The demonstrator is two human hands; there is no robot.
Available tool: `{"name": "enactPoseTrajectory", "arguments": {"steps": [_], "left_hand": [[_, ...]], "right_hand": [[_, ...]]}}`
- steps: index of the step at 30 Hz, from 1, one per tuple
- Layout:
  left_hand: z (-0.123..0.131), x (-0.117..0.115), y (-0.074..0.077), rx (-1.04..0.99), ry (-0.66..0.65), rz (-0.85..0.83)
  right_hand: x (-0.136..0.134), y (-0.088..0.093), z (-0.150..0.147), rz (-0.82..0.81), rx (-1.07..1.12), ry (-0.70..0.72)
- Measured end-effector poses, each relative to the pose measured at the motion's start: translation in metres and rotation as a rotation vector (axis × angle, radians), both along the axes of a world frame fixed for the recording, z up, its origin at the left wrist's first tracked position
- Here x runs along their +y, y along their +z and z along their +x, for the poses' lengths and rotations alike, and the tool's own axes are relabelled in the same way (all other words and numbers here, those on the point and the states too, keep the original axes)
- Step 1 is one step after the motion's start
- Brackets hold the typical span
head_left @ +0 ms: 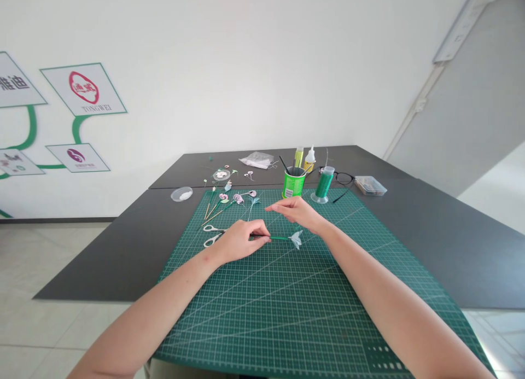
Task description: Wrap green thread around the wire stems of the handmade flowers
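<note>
A pale blue flower with thin, pointed petals (296, 239) lies level, just above or on the green gridded cutting mat (307, 308); which of the two cannot be told. Its slim green stem (281, 238) runs toward nine o'clock, taking twelve as the side away from the person and the bloom as the centre of the dial. There the left hand (248, 239) pinches the stem between thumb and forefinger. The right hand (296, 210) is at twelve o'clock, palm down above the mat, its fingers extended and close together, pointing toward nine; whether something fine is between the fingertips cannot be told.

Beyond the left hand at nine o'clock lie white-handled scissors (222, 231), partly hidden by it. Toward ten o'clock are lilac flowers with curled petals (238, 198), and near them a second small blue flower (254, 200) on a thin pale stem. A shallow clear dish (176, 193) stands farther out at ten, on the black counter (102, 253).

At twelve, past the right hand, a bright green cylindrical container (292, 185) holds dark sticks. A spool of green thread (325, 183) stands upright at one, near black-rimmed glasses (337, 176). At two sits a clear plastic box (370, 185).
</note>
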State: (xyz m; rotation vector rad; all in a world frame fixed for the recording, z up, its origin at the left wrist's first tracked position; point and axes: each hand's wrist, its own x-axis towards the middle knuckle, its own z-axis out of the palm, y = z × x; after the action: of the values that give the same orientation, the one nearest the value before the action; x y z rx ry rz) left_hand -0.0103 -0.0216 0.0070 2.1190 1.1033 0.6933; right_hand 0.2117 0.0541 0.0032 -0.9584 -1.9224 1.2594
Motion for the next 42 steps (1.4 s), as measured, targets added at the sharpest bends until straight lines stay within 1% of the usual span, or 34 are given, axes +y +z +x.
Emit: {"name": "enactPoseTrajectory", "arguments": {"steps": [5, 9, 15, 20, 24, 28, 34, 36, 38, 42], "left_hand": [[0.000, -0.002, 0.003, 0.013, -0.056, -0.065], [0.002, -0.003, 0.003, -0.008, -0.064, -0.063], [0.001, 0.001, -0.002, -0.069, 0.063, 0.024], [-0.001, 0.005, -0.003, -0.151, 0.138, 0.047], [0.000, 0.007, -0.002, -0.198, 0.180, 0.036], [-0.001, 0.010, -0.005, -0.191, 0.138, -0.053], [-0.004, 0.011, -0.011, -0.092, 0.056, -0.180], [-0.004, 0.011, -0.011, -0.082, 0.056, -0.176], [-0.003, 0.010, -0.010, -0.094, 0.070, -0.135], [-0.002, 0.009, -0.004, -0.180, 0.109, -0.084]], "right_hand": [[-0.005, 0.003, -0.002, 0.006, 0.064, 0.052], [-0.006, 0.005, -0.005, 0.013, 0.025, 0.052], [0.000, -0.002, -0.003, -0.037, -0.017, -0.062], [0.005, -0.007, -0.002, -0.067, -0.031, -0.078], [0.007, -0.009, -0.003, -0.030, -0.021, -0.105], [0.008, -0.009, -0.001, 0.018, -0.012, -0.125], [0.008, -0.010, -0.002, 0.091, -0.075, -0.082], [0.010, -0.012, -0.003, 0.111, -0.092, -0.073], [0.012, -0.013, -0.003, 0.119, -0.102, -0.063], [0.017, -0.015, -0.001, 0.098, -0.088, -0.048]]}}
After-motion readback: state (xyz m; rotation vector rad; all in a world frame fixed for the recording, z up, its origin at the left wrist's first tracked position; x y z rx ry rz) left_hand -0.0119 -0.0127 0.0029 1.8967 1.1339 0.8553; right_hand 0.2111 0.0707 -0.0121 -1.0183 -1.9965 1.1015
